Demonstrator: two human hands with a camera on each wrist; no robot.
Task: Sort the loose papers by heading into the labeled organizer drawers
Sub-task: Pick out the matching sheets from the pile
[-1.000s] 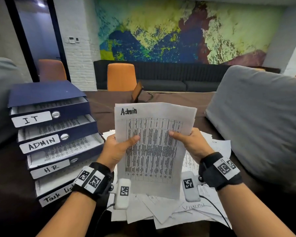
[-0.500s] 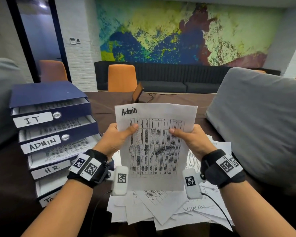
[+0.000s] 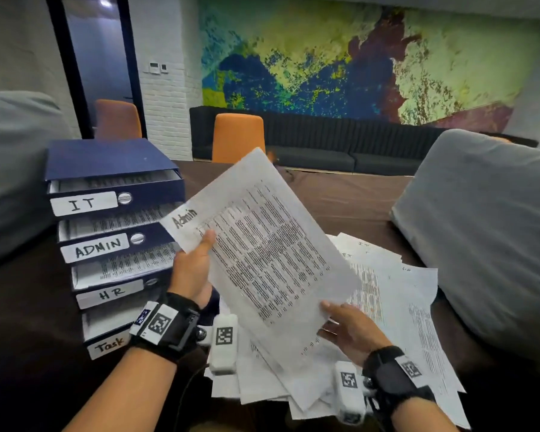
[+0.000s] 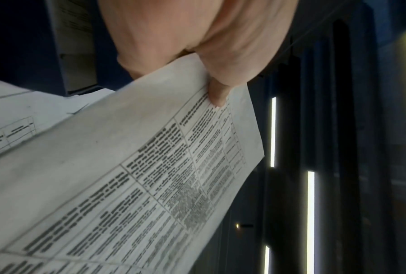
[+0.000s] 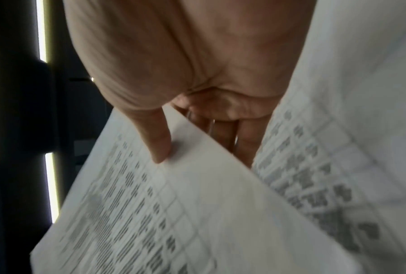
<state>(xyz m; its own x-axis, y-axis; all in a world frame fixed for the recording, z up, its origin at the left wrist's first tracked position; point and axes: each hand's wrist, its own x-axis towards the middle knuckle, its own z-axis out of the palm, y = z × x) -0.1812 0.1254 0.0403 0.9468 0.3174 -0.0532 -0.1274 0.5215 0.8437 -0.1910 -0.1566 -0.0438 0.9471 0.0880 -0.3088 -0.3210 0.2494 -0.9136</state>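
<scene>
One sheet (image 3: 272, 244) pinched by left hand (image 3: 190, 269) and right hand (image 3: 349, 330), thumbs on top, fingers beneath; four drawers (image 3: 106, 241) left of them.

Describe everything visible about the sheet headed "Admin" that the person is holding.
The Admin sheet is white paper printed with a dense black table, "Admin" handwritten at one corner. It is held above the loose paper pile, tilted so that corner points toward the ADMIN drawer. The left hand pinches it near the heading; the right hand pinches its lower edge, thumb on top.
</scene>
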